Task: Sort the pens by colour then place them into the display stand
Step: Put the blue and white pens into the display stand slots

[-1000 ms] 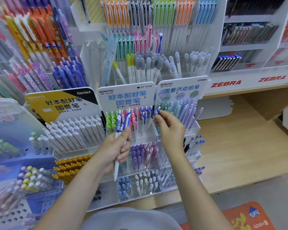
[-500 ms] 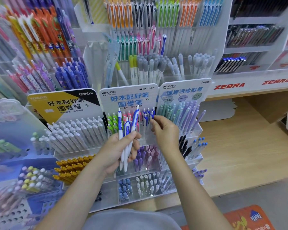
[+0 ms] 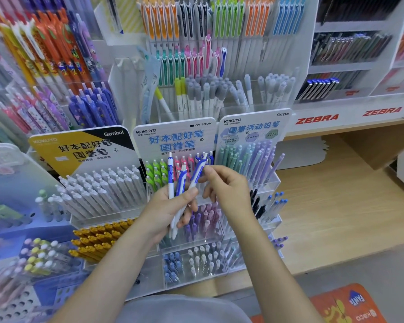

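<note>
My left hand (image 3: 170, 209) grips a fan of three white pens with blue clips (image 3: 181, 183), held upright in front of the middle display stand (image 3: 175, 136). My right hand (image 3: 226, 190) pinches the top of the rightmost of these pens (image 3: 200, 170) between thumb and forefinger. Behind them, the stand's top tier holds green pens (image 3: 155, 171), pink pens (image 3: 184, 162) and blue-clip pens (image 3: 207, 157) in groups. Lower tiers hold purple and pink pens (image 3: 203, 217).
A Gambol stand of white pens (image 3: 98, 190) and orange pens (image 3: 98, 236) is to the left. A Campus stand of pastel pencils (image 3: 252, 157) is on the right. Hanging pen racks (image 3: 208, 26) fill the back. A wooden shelf (image 3: 336, 194) extends right.
My right hand came away from the blue pens in the stand's top tier and down to the bundle. My left hand raised the bundle and fanned it out.
</note>
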Motion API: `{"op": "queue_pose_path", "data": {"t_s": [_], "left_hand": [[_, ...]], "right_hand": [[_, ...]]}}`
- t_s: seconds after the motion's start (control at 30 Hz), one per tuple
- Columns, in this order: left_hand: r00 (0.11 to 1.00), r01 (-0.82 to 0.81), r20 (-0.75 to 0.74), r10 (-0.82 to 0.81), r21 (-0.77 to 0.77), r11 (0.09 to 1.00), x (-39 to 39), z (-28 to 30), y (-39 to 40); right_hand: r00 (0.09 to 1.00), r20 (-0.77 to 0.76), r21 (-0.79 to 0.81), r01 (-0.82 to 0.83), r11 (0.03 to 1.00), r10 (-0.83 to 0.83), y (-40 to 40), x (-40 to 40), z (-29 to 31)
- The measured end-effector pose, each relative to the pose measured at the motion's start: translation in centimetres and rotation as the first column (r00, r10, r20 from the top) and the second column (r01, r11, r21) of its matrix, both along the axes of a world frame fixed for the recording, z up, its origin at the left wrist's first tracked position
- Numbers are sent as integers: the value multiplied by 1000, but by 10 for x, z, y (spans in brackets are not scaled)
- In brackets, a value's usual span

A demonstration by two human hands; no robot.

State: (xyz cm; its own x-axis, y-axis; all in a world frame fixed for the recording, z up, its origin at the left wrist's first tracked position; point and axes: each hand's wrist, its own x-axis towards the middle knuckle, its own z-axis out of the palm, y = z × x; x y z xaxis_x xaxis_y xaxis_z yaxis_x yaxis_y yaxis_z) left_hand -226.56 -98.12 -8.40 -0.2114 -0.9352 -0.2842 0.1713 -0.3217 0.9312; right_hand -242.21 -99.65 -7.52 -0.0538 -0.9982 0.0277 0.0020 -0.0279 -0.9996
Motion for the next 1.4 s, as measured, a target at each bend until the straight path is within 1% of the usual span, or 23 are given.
{"op": "queue_pose_path", "data": {"t_s": [0.07, 0.13, 0.2, 0.27, 0.33, 0.43, 0.53, 0.6, 0.7, 0.8, 0.9, 0.97, 1.03, 1.1, 1.2, 1.3, 1.4], "left_hand": [[1000, -7, 10, 7, -3, 1000, -2, -1, -2], [1000, -1, 16, 1, 2, 1000, -4, -2, -3], [1000, 17, 14, -18, 12, 1000, -6, -3, -2], [999, 33, 11, -33, 23, 999, -8, -3, -2], [999, 49, 11, -49, 43, 998, -10, -3, -2], [999, 45, 10, -46, 82, 996, -8, -4, -2], [999, 37, 33, -40, 78, 996, -1, -7, -2], [999, 5, 50, -9, 75, 997, 1, -9, -3], [999, -27, 46, 23, 77, 997, -1, -9, -5], [998, 59, 16, -60, 81, 995, -2, -5, -5], [987, 161, 4, -161, 71, 984, -3, 0, -2], [988, 149, 30, -151, 60, 987, -3, 1, -2], [991, 104, 82, -107, 39, 994, -3, 1, -4], [988, 63, 140, -65, 22, 998, -5, -1, -6], [981, 40, 187, -42, 19, 999, -7, -4, -7], [983, 92, 158, -93, 14, 996, -7, -4, -7], [978, 188, 83, -189, 24, 982, -1, -3, -7]], "right_hand": [[996, 91, 35, -26, 999, 23, 2, -2, 3], [989, 143, 62, -47, 997, 38, 3, -6, 3], [986, 158, 68, -72, 995, 60, 6, -9, 4], [986, 156, 55, -62, 997, 52, 7, -10, 4], [987, 160, 31, 16, 999, -21, 7, -15, 6], [964, 194, -32, 194, 980, -184, 3, -29, 11], [941, 235, -90, 272, 958, -245, -1, -40, 14], [952, 218, -108, 243, 964, -216, -2, -41, 15], [971, 219, -74, 115, 991, -97, 1, -38, 15], [960, 280, -28, -15, 1000, 22, 4, -32, 12], [933, 350, 5, -92, 996, 84, 4, -30, 9], [920, 379, 24, -116, 993, 99, 5, -29, 8], [911, 399, 34, -123, 992, 100, 6, -28, 6], [931, 361, 47, -81, 996, 59, 6, -27, 6], [984, 176, 12, 42, 999, -43, 5, -27, 6], [982, 109, -52, 159, 986, -152, 3, -34, 3], [960, 40, -129, 279, 952, -276, 0, -40, -3]]}}
